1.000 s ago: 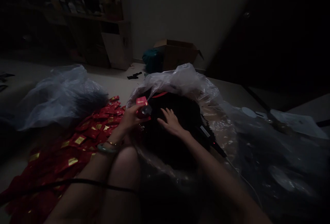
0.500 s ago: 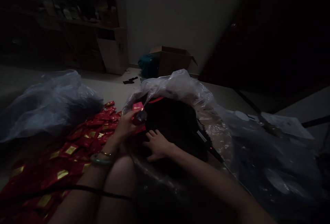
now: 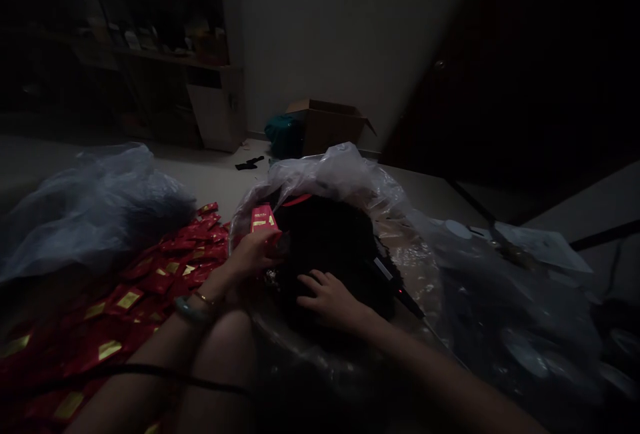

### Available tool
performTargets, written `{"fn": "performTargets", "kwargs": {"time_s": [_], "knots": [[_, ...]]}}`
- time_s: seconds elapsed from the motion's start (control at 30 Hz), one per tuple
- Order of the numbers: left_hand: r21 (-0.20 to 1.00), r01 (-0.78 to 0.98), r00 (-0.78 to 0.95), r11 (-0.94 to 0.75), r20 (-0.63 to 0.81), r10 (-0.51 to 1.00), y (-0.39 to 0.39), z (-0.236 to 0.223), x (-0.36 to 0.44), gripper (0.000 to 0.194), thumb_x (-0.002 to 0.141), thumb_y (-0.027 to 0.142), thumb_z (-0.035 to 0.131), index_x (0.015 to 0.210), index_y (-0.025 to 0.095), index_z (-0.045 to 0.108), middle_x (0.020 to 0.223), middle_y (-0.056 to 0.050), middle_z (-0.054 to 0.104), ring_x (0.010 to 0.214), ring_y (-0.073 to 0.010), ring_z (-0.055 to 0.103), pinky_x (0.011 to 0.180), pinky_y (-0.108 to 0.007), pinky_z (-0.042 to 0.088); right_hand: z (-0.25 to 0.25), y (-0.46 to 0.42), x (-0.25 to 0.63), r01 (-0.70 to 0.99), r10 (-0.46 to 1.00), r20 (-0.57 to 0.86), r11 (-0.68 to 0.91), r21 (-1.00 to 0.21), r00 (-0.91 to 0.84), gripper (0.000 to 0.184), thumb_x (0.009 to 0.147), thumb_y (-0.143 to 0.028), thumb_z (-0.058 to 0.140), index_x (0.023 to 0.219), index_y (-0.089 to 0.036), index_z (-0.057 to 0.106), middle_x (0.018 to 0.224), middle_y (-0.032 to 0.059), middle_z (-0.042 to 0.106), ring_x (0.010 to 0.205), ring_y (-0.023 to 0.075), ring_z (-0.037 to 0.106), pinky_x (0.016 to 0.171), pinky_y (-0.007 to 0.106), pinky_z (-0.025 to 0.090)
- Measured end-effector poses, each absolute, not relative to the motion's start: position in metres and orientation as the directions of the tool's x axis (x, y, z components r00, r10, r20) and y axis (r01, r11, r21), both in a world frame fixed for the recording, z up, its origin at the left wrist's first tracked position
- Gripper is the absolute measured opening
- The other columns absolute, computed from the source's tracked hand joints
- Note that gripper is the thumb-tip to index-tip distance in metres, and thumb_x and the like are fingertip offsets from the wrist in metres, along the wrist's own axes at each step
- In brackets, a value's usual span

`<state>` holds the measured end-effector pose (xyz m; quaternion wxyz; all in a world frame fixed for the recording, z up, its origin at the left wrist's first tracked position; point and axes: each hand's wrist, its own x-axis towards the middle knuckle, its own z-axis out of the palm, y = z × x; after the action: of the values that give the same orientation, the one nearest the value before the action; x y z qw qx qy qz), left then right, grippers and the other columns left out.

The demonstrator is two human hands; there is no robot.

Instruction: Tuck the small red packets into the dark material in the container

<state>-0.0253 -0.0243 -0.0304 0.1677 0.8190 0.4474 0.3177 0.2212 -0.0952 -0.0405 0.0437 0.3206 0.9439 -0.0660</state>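
We are gripping a red packet point(image 3: 263, 218) in our left hand point(image 3: 254, 253); our right hand point(image 3: 327, 297), fingers spread, is lying apart from it over black material point(image 3: 330, 234).

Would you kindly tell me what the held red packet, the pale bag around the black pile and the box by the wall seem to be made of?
Red packet: perhaps coated paper or plastic film; smooth red with gold patches, but dimness leaves it open.
Bag: probably glossy plastic film, translucent and crinkled with highlights.
Box: likely matte brown cardboard, with a thin flap jutting out.
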Motion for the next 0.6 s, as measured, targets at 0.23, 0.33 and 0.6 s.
{"fn": "performTargets", "kwargs": {"time_s": [0.23,0.33,0.6], "knots": [[0.588,0.580,0.511,-0.563,0.275,0.814,-0.026,-0.015,0.000,0.046,0.063,0.021,0.073,0.108,0.016,0.063,0.098,-0.006,0.071,0.084,-0.0204,0.065,0.074,-0.029,0.050,-0.044,-0.079,0.254,0.683,0.915,0.096,0.359,-0.636,-0.391,0.042,0.069,-0.009,0.066,0.108,-0.025,0.067,0.132,0.0095,0.050,0.119,0.0230,0.053,0.101,0.039,0.043],[0.577,0.611,0.513,-0.542,0.233,0.826,-0.027,-0.007,0.016,0.052,0.061,0.022,0.075,0.111,0.014,0.062,0.102,-0.009,0.070,0.090,-0.0231,0.065,0.079,-0.032,0.049,-0.030,-0.073,0.266,0.581,0.966,0.066,0.203,-0.788,-0.248,0.032,0.067,-0.016,0.070,0.099,-0.021,0.071,0.115,0.0084,0.062,0.109,0.0229,0.059,0.099,0.039,0.043],[0.506,0.701,0.507,-0.503,0.141,0.850,-0.034,-0.006,0.049,0.051,0.061,0.026,0.076,0.110,0.018,0.063,0.106,-0.008,0.069,0.096,-0.0263,0.063,0.081,-0.032,0.047,0.035,-0.078,0.275,0.223,0.985,-0.114,-0.082,-0.971,-0.133,0.041,0.061,-0.036,0.075,0.099,-0.021,0.069,0.098,0.0026,0.069,0.086,0.0178,0.063,0.078,0.029,0.049]]}}
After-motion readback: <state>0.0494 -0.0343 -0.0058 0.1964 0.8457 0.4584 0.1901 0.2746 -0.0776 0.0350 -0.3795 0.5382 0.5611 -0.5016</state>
